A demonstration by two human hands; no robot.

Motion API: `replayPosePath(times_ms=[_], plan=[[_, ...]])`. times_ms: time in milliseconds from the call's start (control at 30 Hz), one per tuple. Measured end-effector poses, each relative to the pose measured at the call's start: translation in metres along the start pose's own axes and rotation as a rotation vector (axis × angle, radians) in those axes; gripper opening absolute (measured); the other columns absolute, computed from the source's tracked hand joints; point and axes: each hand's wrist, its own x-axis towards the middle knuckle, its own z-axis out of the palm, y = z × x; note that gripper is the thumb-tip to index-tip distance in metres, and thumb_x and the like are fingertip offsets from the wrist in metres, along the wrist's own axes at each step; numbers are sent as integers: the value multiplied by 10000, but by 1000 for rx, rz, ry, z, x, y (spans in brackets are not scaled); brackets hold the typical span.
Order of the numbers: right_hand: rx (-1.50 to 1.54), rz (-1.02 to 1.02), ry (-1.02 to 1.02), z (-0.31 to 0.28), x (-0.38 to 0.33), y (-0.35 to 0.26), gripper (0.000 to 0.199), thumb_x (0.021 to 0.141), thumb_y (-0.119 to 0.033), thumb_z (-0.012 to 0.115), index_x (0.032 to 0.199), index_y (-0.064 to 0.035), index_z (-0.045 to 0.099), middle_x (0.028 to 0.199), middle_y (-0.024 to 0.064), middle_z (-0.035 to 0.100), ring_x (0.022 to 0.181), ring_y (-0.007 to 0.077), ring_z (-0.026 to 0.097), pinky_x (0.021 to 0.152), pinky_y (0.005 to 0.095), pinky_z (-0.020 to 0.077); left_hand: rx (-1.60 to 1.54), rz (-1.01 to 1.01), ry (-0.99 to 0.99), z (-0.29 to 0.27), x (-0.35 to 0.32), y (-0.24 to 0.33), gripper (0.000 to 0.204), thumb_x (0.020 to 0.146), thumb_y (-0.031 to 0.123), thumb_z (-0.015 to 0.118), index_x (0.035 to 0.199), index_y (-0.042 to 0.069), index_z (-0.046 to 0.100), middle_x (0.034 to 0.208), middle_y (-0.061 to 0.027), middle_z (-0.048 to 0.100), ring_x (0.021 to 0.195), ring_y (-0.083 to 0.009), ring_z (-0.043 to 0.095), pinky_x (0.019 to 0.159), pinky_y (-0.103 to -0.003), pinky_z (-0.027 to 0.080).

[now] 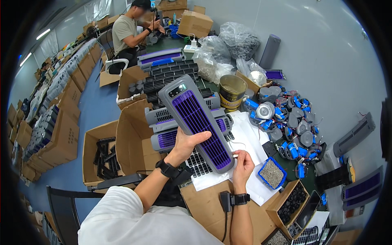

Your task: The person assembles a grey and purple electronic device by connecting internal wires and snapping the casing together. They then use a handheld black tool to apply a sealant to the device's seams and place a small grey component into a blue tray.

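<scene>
Hands (185, 145) hold grey panel (196, 120) over cluttered workbench (208, 204).

The long grille panel (196, 122) sits above the worktop (204, 204), the left hand (185, 145) on its left edge, the right hand (243, 163) at its near end. A stack of like panels (163, 126) lies behind it. Left of the worktop stand open boxes (102, 155). Right of the panel lies a tray of screws (272, 173), with a heap of small motors (294, 126) farther right. A tin (232, 92) stands beyond them.
</scene>
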Motion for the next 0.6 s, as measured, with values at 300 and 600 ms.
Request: replayPosePath(times_ms=[300, 600], plan=[[-2, -7, 1, 0, 1, -1, 374, 1042, -298, 515, 849, -14, 664, 730, -46, 567, 665, 33, 392, 604, 207, 324, -1, 7, -3, 1, -1, 0, 468, 779, 161, 808, 1171, 52, 578, 1055, -47, 642, 976, -162, 632, 897, -336, 512], [-15, -18, 8, 2, 0, -2, 378, 1044, -296, 510, 851, -11, 666, 726, -50, 558, 663, 33, 382, 601, 207, 314, 1, 11, -4, 0, -2, 0, 456, 780, 147, 803, 1169, 60, 581, 1055, -44, 643, 969, -160, 634, 890, -336, 514]])
